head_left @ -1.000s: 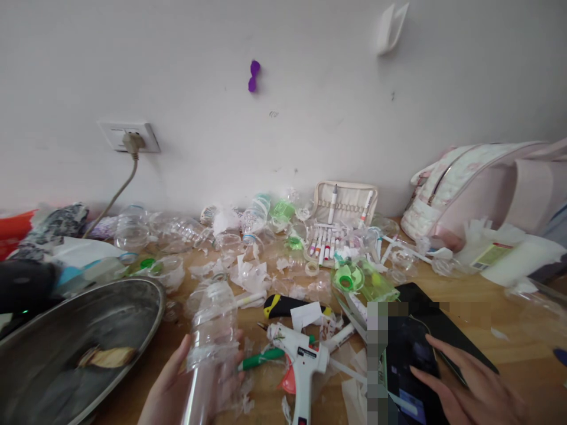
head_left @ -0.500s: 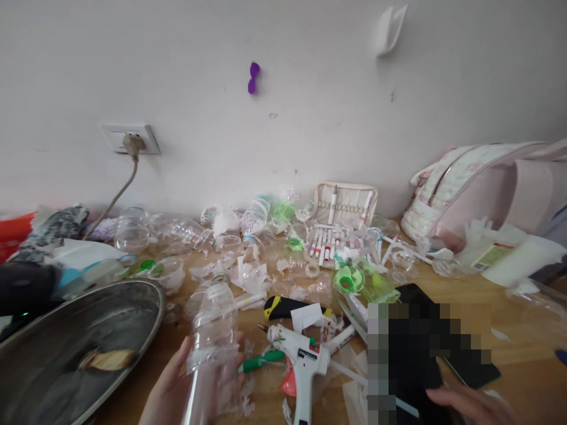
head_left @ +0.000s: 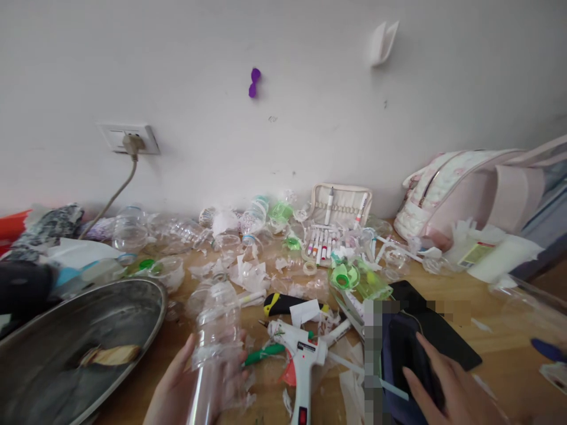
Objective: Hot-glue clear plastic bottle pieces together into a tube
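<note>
My left hand (head_left: 175,381) is wrapped round a clear plastic bottle (head_left: 217,348), with the thumb at its left side and the fingers showing blurred through the plastic behind. Its lower part looks like a smooth tube and runs out of the bottom of the view. At the right, my right hand (head_left: 447,383) lies over a dark phone (head_left: 410,354), fingers apart and touching its face. Part of the phone is masked by blurred squares. Between the hands lies a white hot glue gun (head_left: 300,354), nozzle pointing left, with a green marker (head_left: 263,354) beside it.
A metal basin (head_left: 148,295) holding a wooden-handled brush (head_left: 113,355) stands at the left. A yellow-black utility knife (head_left: 283,305) lies behind the glue gun. Cut bottles, scraps and a marker case (head_left: 341,203) line the wall. A pink backpack (head_left: 469,189) leans at the right.
My right hand has come further in from the lower right and now reaches over the phone. The left hand keeps its hold on the bottle. The view has shifted slightly right.
</note>
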`<state>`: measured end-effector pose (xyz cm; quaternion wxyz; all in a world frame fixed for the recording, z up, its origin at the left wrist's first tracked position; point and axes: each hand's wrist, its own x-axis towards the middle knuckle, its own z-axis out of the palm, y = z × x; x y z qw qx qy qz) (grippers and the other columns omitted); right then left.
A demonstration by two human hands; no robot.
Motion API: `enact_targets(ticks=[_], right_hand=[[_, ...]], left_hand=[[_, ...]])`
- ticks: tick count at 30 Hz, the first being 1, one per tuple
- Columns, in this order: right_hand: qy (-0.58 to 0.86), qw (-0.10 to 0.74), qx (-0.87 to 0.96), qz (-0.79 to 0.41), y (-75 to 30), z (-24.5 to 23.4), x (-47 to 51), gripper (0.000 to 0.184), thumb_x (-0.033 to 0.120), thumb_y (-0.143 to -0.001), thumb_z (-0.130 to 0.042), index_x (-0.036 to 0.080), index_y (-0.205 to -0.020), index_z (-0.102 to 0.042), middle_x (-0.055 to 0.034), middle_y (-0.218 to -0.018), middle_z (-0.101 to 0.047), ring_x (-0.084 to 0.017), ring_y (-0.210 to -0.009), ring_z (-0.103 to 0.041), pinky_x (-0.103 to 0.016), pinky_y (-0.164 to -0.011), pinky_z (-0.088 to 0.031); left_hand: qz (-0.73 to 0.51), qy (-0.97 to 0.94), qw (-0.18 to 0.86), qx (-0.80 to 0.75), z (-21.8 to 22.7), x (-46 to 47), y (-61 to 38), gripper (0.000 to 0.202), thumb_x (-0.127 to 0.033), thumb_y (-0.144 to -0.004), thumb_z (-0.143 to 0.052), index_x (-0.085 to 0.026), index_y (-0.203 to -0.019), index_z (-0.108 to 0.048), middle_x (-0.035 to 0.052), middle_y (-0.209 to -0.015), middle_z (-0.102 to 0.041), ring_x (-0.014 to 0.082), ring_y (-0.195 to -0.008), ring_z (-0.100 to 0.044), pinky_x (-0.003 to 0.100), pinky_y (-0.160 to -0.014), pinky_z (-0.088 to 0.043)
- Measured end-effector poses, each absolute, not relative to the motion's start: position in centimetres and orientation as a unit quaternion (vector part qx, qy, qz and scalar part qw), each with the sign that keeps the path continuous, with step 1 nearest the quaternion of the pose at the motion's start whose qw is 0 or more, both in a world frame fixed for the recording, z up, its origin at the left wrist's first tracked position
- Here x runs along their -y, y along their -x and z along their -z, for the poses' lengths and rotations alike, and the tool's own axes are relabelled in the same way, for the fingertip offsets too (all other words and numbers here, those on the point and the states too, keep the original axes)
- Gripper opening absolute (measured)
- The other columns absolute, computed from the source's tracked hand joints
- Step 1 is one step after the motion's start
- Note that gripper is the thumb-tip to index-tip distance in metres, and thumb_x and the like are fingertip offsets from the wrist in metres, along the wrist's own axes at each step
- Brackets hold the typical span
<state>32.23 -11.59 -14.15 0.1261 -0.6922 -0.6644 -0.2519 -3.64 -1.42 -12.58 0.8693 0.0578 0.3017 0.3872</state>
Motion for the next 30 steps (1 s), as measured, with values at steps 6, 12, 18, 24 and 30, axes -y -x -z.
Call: enact_targets(ticks=[6,12,18,24,30], right_hand=[[0.853,-0.028,0.511,0.101,-28.8,12.2,7.9,0.066,0.055,-0.086,-0.031,0.005,-0.129,-0.037,-0.0170,-0.076,-0.060,-0.034,-0.074,-0.062,-0.041,-0.071,-0.044],[0.885,-0.015,0.462,0.058,-28.0,10.9,5.6,0.076,0.060,-0.081,-0.033,0.005,-0.133,-0.027,-0.0231,-0.086,-0.059,-0.033,-0.076,-0.062,-0.036,-0.068,-0.044],[0.872,0.007,0.488,0.021,-28.1,10.4,5.5,0.065,0.050,-0.076,-0.047,0.010,-0.126,-0.032,-0.0171,-0.081,-0.061,-0.029,-0.073,-0.063,-0.032,-0.066,-0.044],[0.860,0.053,0.506,0.031,-28.5,7.9,5.8,0.057,0.046,-0.070,-0.055,0.013,-0.114,-0.039,-0.0108,-0.074,-0.062,-0.026,-0.067,-0.062,-0.031,-0.061,-0.044],[0.854,0.099,0.500,0.102,-31.4,5.4,4.8,0.062,0.049,-0.074,-0.047,0.000,-0.112,-0.044,-0.0146,-0.079,-0.061,-0.027,-0.069,-0.063,-0.032,-0.060,-0.041]], left_hand=[[-0.413,-0.054,0.858,-0.299,11.8,2.1,3.3,0.028,-0.038,-0.073,-0.060,-0.017,-0.088,-0.071,0.0089,-0.081,-0.077,0.0267,-0.079,-0.069,0.038,-0.077,-0.052],[-0.402,-0.091,0.852,-0.324,11.6,2.6,3.4,0.033,-0.040,-0.074,-0.057,-0.013,-0.087,-0.070,0.0127,-0.082,-0.076,0.0270,-0.071,-0.070,0.038,-0.070,-0.054],[-0.410,-0.088,0.858,-0.296,12.0,3.0,3.7,0.030,-0.036,-0.079,-0.052,-0.014,-0.092,-0.068,0.0096,-0.082,-0.076,0.0249,-0.077,-0.070,0.037,-0.074,-0.053],[-0.415,-0.087,0.864,-0.270,11.5,3.2,3.6,0.033,-0.035,-0.082,-0.049,-0.014,-0.102,-0.064,0.0099,-0.083,-0.076,0.0280,-0.085,-0.068,0.045,-0.085,-0.048],[-0.414,-0.117,0.860,-0.274,11.1,3.4,3.6,0.035,-0.036,-0.083,-0.048,-0.011,-0.100,-0.064,0.0115,-0.082,-0.075,0.0280,-0.086,-0.068,0.045,-0.087,-0.047]])
